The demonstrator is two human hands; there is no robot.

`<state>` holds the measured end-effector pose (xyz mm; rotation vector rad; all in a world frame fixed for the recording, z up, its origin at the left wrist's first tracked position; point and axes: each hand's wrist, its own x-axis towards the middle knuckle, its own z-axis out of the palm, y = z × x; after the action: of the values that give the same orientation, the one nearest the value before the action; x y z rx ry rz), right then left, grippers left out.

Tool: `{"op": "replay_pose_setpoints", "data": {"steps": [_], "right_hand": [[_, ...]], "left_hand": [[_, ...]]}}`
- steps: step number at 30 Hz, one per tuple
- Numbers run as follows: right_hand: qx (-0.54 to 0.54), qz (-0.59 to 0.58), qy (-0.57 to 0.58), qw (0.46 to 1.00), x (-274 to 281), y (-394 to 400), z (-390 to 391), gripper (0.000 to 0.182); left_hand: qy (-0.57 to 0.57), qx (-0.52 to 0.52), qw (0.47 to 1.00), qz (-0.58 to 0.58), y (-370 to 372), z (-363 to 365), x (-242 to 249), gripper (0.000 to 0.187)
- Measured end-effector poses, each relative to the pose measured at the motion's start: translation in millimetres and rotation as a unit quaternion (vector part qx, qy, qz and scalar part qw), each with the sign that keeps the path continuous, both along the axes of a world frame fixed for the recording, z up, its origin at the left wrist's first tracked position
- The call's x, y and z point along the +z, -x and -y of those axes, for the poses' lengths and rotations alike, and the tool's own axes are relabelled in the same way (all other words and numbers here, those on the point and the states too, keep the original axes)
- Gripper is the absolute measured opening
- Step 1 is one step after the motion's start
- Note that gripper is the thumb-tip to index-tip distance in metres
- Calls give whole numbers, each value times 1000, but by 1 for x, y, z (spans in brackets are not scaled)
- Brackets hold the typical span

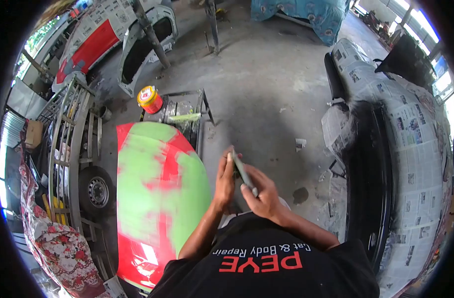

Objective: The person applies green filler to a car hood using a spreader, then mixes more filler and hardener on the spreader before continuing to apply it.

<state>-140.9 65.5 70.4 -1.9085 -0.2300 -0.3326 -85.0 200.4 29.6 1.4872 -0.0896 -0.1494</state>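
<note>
Beside the large, curved red-and-pale-green panel (162, 198), a thin, flat grey-green slab (244, 174) is raised: the right hand (264, 196) has its grip closed around the near end; the left hand (225, 179) touches the far end, its grip unclear.

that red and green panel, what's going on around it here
A person in a black T-shirt has both hands on a thin, flat grey-green piece, held up in front of the body. The right hand grips its lower end; the left hand is at its upper end, its exact grip hard to make out. Neither hand touches the panel, which lies to their left, red with broad pale-green patches. A red-and-yellow tin stands beyond it.
</note>
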Motion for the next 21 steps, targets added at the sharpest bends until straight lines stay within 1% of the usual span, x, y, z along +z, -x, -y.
{"op": "replay_pose_setpoints", "data": {"steps": [1, 2, 3, 4, 5, 6, 7, 8, 9, 10, 11, 12, 14, 15, 16, 18, 19, 20, 21], "right_hand": [[15, 9, 41, 999, -2, -7, 1, 50], [30, 18, 83, 996, 2, -15, 3, 52], [55, 39, 89, 994, 4, -21, 6, 56], [101, 46, 88, 990, 5, -26, 11, 59], [149, 50, 79, 984, 9, -34, 15, 60], [197, 52, 70, 976, 12, -43, 18, 61], [203, 58, 70, 975, 9, -53, 23, 61], [203, 70, 56, 975, 4, -63, 29, 66], [203, 81, 42, 975, 2, -74, 38, 72], [207, 87, 41, 974, 2, -86, 48, 72], [194, 88, 26, 977, 3, -98, 56, 66], [179, 89, 8, 980, 3, -110, 61, 60], [168, 89, -15, 982, 3, -124, 71, 58], [160, 82, -30, 983, 3, -132, 76, 55], [164, 84, -29, 982, 4, -141, 81, 55], [139, 69, -70, 985, 8, -160, 91, 50], [147, 72, -70, 984, 8, -169, 97, 50], [137, 55, -86, 985, 7, -176, 102, 47], [128, 37, -100, 986, 5, -183, 106, 43]], "left_hand": [[159, 1, 981, -106, -6, 3, -5, 63], [313, -1, 927, -208, -15, 8, -10, 67], [349, 10, 909, -227, -24, 9, -1, 80], [351, 12, 911, -217, -35, 0, -14, 80], [430, -62, 881, -186, -46, -17, -37, 82], [502, -136, 841, -153, -56, -19, -34, 85], [404, -70, 897, -165, -56, -12, -31, 93], [404, -66, 899, -158, -60, 0, -25, 93], [267, -28, 960, -79, -67, 15, -21, 99], [122, 11, 992, 2, -74, 29, -15, 105], [63, 10, 997, 36, -79, 40, -5, 99], [56, 8, 997, 43, -87, 47, -4, 99], [57, 30, 998, 25, -98, 62, -4, 90], [59, 42, 996, 45, -104, 70, -4, 84], [60, 46, 996, 47, -108, 75, -3, 84], [-92, 43, 987, 127, -117, 82, 6, 81], [-123, 58, 978, 158, -122, 86, 6, 80], [-124, 67, 977, 159, -123, 91, 7, 80], [-167, 74, 969, 164, -122, 96, 10, 81]]}}
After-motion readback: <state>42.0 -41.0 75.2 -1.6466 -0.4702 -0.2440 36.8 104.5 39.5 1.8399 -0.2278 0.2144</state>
